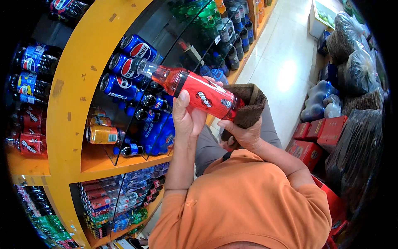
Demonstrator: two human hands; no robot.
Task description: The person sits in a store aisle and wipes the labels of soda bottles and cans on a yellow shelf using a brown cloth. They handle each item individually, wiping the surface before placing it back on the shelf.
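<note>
A plastic drink bottle with a red label and red liquid [205, 93] lies tilted across both hands, its clear cap end towards the shelf. My left hand [190, 115] grips it around the middle, thumb on the label near the neck and fingertips showing on the far side. With my right hand [242, 129] I hold a brown cloth [248, 119] around the bottle's base. Beyond the cap, blue Pepsi cans [119, 85] stand on the shelf.
The yellow shelf unit [70, 93] has glass shelves with cans and bottles. An orange can [102, 134] stands near its edge. Across the tiled aisle [275, 62] are red boxes [329, 132], shrink-wrapped bottles [317, 102] and plastic-wrapped bundles [357, 149].
</note>
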